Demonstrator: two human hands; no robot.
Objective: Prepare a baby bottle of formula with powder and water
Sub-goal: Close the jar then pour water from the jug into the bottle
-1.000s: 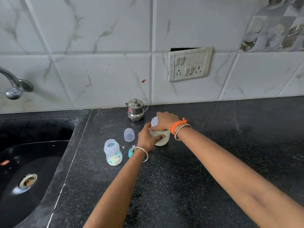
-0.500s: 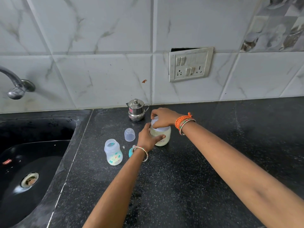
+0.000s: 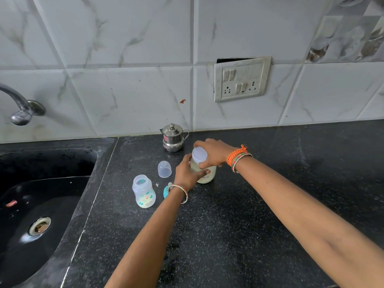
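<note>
A formula jar [image 3: 207, 177] with pale powder stands on the black counter [image 3: 228, 225]. My left hand [image 3: 187, 172] wraps around its side. From above, my right hand [image 3: 214, 152] grips the jar's white lid [image 3: 199, 155], which is tilted up off the rim. An open baby bottle [image 3: 143, 192] with printed pictures stands upright to the left of my left wrist. Its clear cap [image 3: 164, 169] lies behind it. A teal nipple ring [image 3: 165, 192] peeks out beside my left wrist, mostly hidden.
A small steel pot with a lid [image 3: 172, 138] stands at the wall behind the jar. A black sink [image 3: 41, 204] with a tap [image 3: 20, 109] fills the left. A switch plate [image 3: 242, 80] is on the tiled wall.
My right hand has lifted and tilted the white lid off the jar's mouth. My left hand keeps holding the jar's side.
</note>
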